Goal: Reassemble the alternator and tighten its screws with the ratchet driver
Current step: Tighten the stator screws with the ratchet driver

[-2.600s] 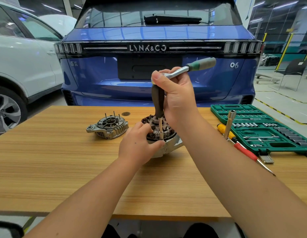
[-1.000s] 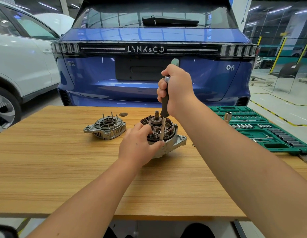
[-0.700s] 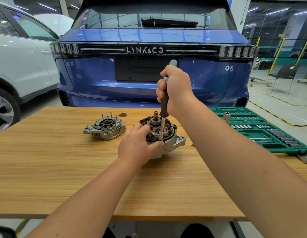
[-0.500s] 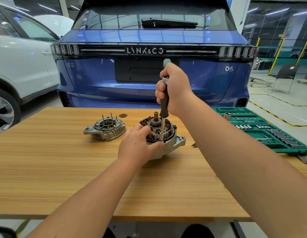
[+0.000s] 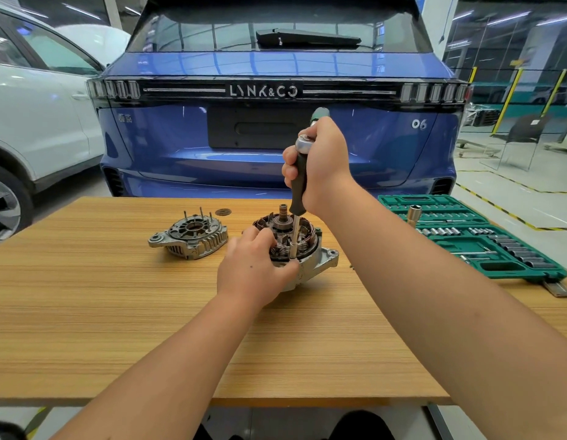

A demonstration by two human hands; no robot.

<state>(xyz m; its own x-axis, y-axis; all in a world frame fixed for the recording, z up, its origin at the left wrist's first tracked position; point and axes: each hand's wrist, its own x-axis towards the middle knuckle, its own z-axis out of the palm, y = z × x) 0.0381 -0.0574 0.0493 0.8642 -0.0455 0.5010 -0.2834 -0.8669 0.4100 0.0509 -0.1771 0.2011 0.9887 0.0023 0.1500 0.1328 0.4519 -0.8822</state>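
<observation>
The alternator body (image 5: 302, 249) is sitting on the wooden worktop (image 5: 117, 312) just right of the frame's centre, its copper windings and central shaft facing up. The left hand (image 5: 253, 271) is gripping its near left side, fingers (image 5: 263, 236) curled over the rim and thumb lying along the front edge. The right hand (image 5: 320, 163), above it, is wrapping its fingers around the ratchet driver (image 5: 298, 185), which is standing close to upright; its thin shaft and socket are reaching down onto the near rim of the alternator body, just beside the left thumb. The green handle end is poking out above the fist. Left of centre, apart from the body, the alternator's end cover (image 5: 190, 238) is lying with studs pointing up. A green socket case (image 5: 485, 236) is lying open at the right edge of the worktop. A blue car (image 5: 275, 138) is filling the upper frame.
</observation>
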